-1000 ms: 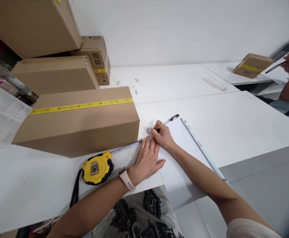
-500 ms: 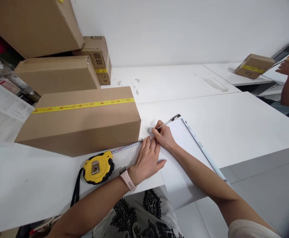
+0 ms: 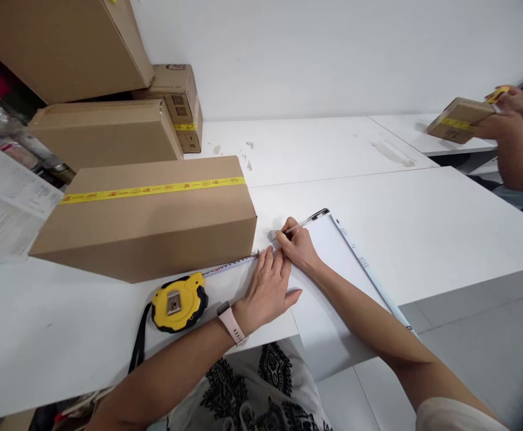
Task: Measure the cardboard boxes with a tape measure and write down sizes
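Observation:
My right hand [image 3: 301, 246] grips a slim pen [image 3: 303, 224] with its point down on the upper left of a white sheet [image 3: 333, 245], where small dark marks show. Flat on the sheet's left edge and the table lies my left hand [image 3: 268, 287], fingers stretched out, its fingertips close to the right hand. A yellow and black tape measure [image 3: 179, 303] rests to its left. The measure's blade [image 3: 230, 265] runs out along the front bottom edge of a long cardboard box [image 3: 154, 218] with yellow tape, ending near my left fingertips.
More cardboard boxes [image 3: 104, 134] are stacked at the back left, beside printed papers [image 3: 10, 203] and plastic wrapping. At the far right a co-worker's hands [image 3: 501, 123] hold a small taped box [image 3: 459, 120] and a yellow tool. The table's front edge [image 3: 468, 284] drops to a tiled floor.
The co-worker's hands have moved left onto the small box with the yellow tool above it. My own hands stay nearly in place, the pen still on the sheet.

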A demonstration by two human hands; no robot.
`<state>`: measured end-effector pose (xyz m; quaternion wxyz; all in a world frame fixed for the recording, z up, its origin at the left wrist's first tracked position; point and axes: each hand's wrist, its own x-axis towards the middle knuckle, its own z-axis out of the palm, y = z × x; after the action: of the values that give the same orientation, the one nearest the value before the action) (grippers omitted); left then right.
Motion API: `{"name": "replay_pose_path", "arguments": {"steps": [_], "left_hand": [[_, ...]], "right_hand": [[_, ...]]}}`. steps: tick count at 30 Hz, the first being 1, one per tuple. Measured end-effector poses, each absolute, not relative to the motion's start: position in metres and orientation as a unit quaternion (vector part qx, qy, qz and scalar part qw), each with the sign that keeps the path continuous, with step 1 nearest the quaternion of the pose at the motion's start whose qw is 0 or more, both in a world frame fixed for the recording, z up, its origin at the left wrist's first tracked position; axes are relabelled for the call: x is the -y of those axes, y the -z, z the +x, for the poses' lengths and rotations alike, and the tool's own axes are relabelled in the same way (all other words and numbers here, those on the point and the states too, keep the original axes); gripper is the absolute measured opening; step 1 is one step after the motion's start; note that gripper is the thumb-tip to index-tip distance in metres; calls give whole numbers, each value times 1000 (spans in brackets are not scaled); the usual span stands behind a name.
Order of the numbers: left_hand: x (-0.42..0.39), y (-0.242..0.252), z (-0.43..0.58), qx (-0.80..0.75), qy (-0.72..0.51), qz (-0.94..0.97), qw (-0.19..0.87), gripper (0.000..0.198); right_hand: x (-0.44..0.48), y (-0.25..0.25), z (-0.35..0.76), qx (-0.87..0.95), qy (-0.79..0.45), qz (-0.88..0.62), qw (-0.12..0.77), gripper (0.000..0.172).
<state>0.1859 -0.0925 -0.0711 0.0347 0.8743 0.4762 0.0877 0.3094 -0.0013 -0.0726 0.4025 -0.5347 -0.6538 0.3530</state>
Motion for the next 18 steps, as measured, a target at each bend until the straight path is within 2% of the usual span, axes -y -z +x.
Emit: {"name": "replay_pose_path", "arguments": {"steps": [3,7,12,15,18], "left_hand": [[93,74,186,-478,-97,872,33,76],[93,75,183,-472,-102,875,33,73],[90,72,183,-465,-104,878,36,67],[94,64,183,-470,-121,874,29,56],[114,51,173,-460,-198,866,-7,39]], "right_hand": [[0,75,311,646,-341,-536,423,19],[-8,78,321,694,-266,-503,440,9],[-21,89,336,806,-122,-470,337,36],[-24,96,339,826,-95,-464,305,43],[-25,101,339,830,-82,-464,300,54]]}}
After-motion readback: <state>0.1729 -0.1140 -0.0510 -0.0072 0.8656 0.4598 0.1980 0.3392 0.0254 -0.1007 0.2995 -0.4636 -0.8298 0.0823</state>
